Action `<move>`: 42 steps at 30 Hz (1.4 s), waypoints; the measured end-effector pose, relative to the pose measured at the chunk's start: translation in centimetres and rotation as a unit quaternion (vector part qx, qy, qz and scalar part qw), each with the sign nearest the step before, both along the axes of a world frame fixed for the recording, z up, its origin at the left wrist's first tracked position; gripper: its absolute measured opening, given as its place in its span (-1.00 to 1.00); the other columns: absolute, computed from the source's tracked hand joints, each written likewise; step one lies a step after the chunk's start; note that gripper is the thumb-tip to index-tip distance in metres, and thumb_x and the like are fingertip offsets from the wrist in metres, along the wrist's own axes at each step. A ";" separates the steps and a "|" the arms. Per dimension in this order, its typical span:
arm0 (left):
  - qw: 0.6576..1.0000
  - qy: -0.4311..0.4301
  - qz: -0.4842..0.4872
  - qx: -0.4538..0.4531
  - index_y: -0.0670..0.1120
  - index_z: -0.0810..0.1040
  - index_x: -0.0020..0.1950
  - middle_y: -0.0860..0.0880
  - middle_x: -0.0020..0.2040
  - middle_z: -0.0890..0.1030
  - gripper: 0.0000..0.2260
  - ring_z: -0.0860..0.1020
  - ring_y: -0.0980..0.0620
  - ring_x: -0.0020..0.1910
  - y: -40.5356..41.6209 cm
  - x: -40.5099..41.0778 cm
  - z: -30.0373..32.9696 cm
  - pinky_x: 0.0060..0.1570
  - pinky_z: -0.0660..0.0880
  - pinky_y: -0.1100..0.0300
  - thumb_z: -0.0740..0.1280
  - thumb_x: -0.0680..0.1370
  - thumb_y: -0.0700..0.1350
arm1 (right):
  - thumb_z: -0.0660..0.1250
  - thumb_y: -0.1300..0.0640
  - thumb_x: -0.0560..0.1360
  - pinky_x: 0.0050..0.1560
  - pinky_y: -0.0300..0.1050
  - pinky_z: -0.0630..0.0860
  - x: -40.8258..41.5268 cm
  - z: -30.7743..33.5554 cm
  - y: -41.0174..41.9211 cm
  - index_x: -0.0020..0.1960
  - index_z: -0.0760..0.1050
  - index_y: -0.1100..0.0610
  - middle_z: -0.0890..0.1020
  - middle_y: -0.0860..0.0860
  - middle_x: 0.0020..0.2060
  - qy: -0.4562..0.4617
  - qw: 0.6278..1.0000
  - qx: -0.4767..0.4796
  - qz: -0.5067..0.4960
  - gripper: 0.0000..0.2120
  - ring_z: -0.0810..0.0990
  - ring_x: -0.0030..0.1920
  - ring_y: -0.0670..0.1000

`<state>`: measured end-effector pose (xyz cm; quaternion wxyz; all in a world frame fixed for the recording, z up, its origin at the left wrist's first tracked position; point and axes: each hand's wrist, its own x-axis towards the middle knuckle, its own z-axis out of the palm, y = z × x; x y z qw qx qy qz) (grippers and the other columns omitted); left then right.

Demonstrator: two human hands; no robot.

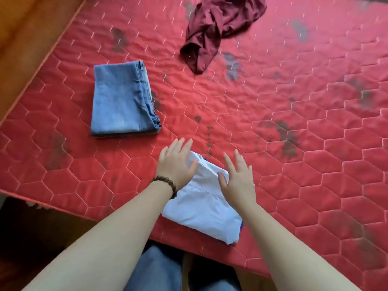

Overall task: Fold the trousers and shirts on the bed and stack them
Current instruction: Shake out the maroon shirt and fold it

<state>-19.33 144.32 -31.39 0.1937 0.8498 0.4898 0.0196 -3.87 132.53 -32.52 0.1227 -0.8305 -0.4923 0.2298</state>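
Note:
A folded white shirt [206,204] lies near the front edge of the red quilted bed [294,122]. My left hand [176,162], with a bead bracelet on the wrist, lies flat with straight fingers over the shirt's far left corner. My right hand [239,177] is spread flat over the shirt's right side. Folded blue jeans [121,99] lie to the left, apart from the shirt. A crumpled maroon shirt [216,28] sits at the far middle of the bed.
The bed's front edge runs diagonally just below the white shirt. A wooden bed frame [31,38] borders the left side. My legs in blue jeans [155,269] show below the edge. Dark stains mark the quilt.

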 end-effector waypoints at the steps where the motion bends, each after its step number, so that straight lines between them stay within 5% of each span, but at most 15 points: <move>1: 1.000 -0.008 0.006 0.007 0.01 0.20 0.52 -0.04 0.53 0.22 -0.46 0.12 0.00 0.52 1.5 0.4 0.3 0.46 0.07 -0.02 0.18 0.57 0.10 | 0.20 0.03 0.58 0.50 0.16 -0.05 0.2 0.3 1.7 0.53 0.15 -0.01 0.02 0.08 0.55 -0.001 1.000 0.013 -0.001 -0.45 0.02 0.54 0.09; 11: 0.999 -0.003 -0.020 0.032 0.02 0.10 0.55 -0.04 0.56 0.12 -0.40 0.00 0.02 0.54 19.4 2.8 -2.9 0.49 -0.01 -0.02 0.16 0.55 0.16 | 0.24 0.03 0.55 0.51 0.14 -0.04 2.9 -2.2 21.2 0.54 0.10 -0.08 -0.07 0.04 0.56 -0.043 0.999 0.010 -0.002 -0.39 0.04 0.53 0.09; 27: 0.993 0.049 -0.078 0.079 0.02 -0.13 0.56 0.03 0.58 -0.06 -0.24 -0.09 0.03 0.55 38.9 13.1 -17.7 0.48 -0.02 -0.03 0.15 0.52 0.28 | 0.31 0.00 0.51 0.52 0.08 -0.09 13.7 -16.5 42.2 0.55 -0.06 -0.10 -0.13 0.03 0.56 -0.108 0.991 0.010 0.080 -0.24 -0.11 0.55 0.05; 34: 0.992 -0.058 -0.103 0.045 -0.03 0.07 0.55 0.05 0.55 0.14 -0.49 0.04 0.11 0.53 42.8 19.2 -22.7 0.47 -0.05 0.12 0.12 0.61 -0.12 | 0.17 0.09 0.59 0.51 0.08 -0.09 15.4 -21.3 48.9 0.55 0.05 0.04 0.04 -0.01 0.56 -0.049 0.993 0.062 0.083 -0.42 -0.03 0.55 0.01; 42: 0.981 -0.170 -0.019 0.096 -0.02 0.50 0.33 0.01 0.31 0.54 -0.67 0.41 0.06 0.37 42.5 20.1 -23.5 0.29 0.20 0.12 0.23 0.56 -0.15 | 0.17 0.13 0.60 0.45 -0.06 0.08 14.2 -22.6 49.6 0.33 0.49 0.02 0.44 -0.01 0.39 -0.049 0.981 0.184 -0.047 -0.67 0.31 0.44 -0.05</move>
